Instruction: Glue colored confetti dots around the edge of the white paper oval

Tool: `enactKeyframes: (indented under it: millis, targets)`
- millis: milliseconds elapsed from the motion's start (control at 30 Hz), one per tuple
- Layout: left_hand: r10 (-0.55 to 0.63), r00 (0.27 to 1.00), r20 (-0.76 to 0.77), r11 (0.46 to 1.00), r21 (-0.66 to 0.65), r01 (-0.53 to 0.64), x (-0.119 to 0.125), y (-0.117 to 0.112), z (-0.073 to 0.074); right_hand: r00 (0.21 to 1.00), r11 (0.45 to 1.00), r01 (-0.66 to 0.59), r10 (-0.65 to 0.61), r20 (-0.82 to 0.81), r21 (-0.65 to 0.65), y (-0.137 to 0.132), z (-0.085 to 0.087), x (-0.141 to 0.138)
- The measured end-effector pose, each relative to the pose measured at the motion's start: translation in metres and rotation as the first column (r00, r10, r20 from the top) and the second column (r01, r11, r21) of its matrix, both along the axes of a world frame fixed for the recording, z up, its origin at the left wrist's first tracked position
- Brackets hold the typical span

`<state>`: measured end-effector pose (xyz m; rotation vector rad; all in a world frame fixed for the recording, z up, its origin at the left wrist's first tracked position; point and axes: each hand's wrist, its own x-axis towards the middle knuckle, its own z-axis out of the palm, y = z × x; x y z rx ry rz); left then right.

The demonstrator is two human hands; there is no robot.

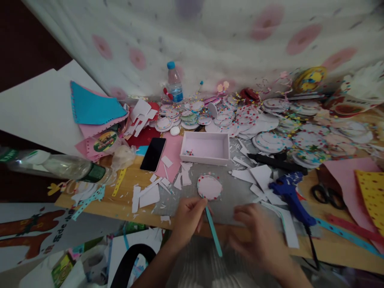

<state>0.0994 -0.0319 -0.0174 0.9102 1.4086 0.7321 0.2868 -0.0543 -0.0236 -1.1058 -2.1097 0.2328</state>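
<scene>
My left hand [189, 216] is closed at the table's front edge, thumb and fingers pinching the upper end of a teal strip [213, 231]. The strip slants down toward my lap. Just above those fingertips, a white paper disc [209, 187] edged with small red and teal beads touches or nearly touches the strip's end; which one I cannot tell. To the right, my right hand [255, 234] is blurred by motion, its fingers curved and apart with nothing visible between them. Behind the disc stands a shallow white box [205, 161] with a few beads in its left corner.
A blue glue gun [292, 196] and black scissors [328, 197] lie at the right. Piles of decorated discs [255, 116] line the back, beside a water bottle [174, 83]. A phone [153, 154] lies left of the box. White paper scraps [150, 195] litter the table.
</scene>
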Motion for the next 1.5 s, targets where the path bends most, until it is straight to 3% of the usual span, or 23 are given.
enactKeyframes:
  millis: [100, 200, 300, 467, 633, 833, 1500]
  targets:
    - [0.032, 0.996, -0.088, 0.992, 0.126, -0.021, -0.001, 0.000, 0.002, 0.983, 0.983, -0.186, 0.186, -0.008, 0.001, 0.010, -0.003, -0.034]
    - [0.070, 0.986, -0.149, 0.971, 0.235, -0.033, -0.003, 0.003, 0.007, 0.972, 0.970, -0.230, 0.233, -0.034, 0.078, 0.023, -0.007, -0.051]
    - [0.082, 0.982, -0.169, 0.972, 0.231, -0.042, -0.002, 0.005, 0.011, 0.965, 0.966, -0.257, 0.258, -0.038, 0.037, 0.032, -0.012, -0.054]
    - [0.091, 0.992, -0.087, 0.984, 0.164, -0.076, -0.002, 0.001, -0.002, 0.982, 0.995, -0.092, 0.086, -0.166, -0.029, 0.040, -0.027, -0.052]
    - [0.108, 0.994, 0.011, 0.994, -0.015, -0.108, -0.008, -0.001, -0.025, 0.907, 0.997, 0.052, -0.070, -0.416, -0.054, 0.044, -0.035, -0.057]
    - [0.099, 0.988, 0.122, 0.992, -0.095, -0.087, -0.008, 0.005, -0.031, 0.903, 0.989, 0.017, -0.077, -0.422, -0.144, 0.044, -0.036, -0.060]
    - [0.075, 0.991, 0.109, 0.997, -0.043, -0.071, -0.004, 0.012, -0.027, 0.918, 0.983, -0.058, -0.016, -0.396, -0.173, 0.048, -0.042, -0.057]
